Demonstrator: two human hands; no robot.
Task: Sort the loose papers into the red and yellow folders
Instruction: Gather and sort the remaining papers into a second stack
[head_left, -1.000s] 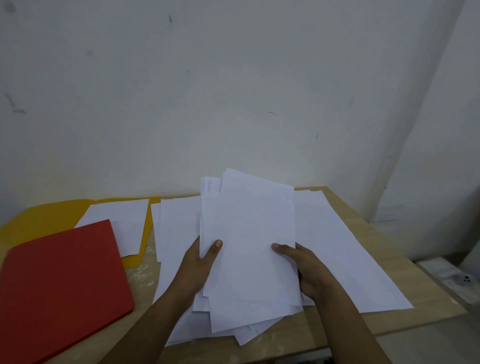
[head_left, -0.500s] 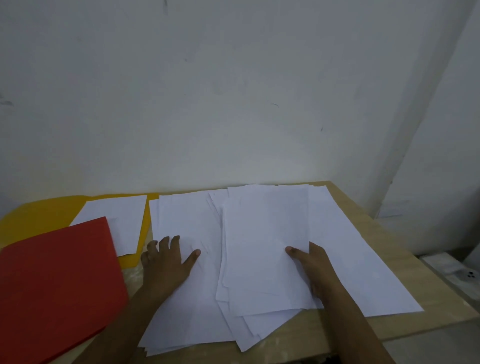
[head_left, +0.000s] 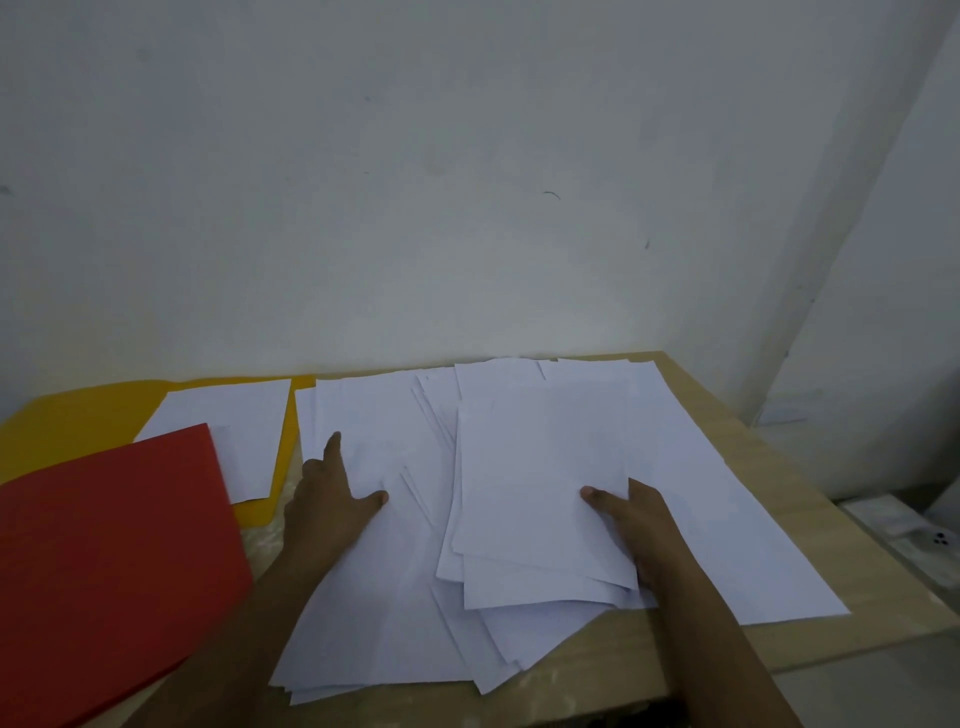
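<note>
Head view: right hand (head_left: 636, 525) fingers hidden under papers (head_left: 540, 483).

Papers (head_left: 519, 467) cover most of the tabletop (head_left: 769, 467), red folder (head_left: 104, 561) and yellow folder (head_left: 67, 421) fill the left. Only bare strips along the right and front edges, wall (head_left: 467, 182) right behind.

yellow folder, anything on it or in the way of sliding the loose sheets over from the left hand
Partly. The red folder overlaps the yellow folder at its near side, and one white sheet already lies on it. Between the left hand and the folder's right edge, only bare table shows.
</note>
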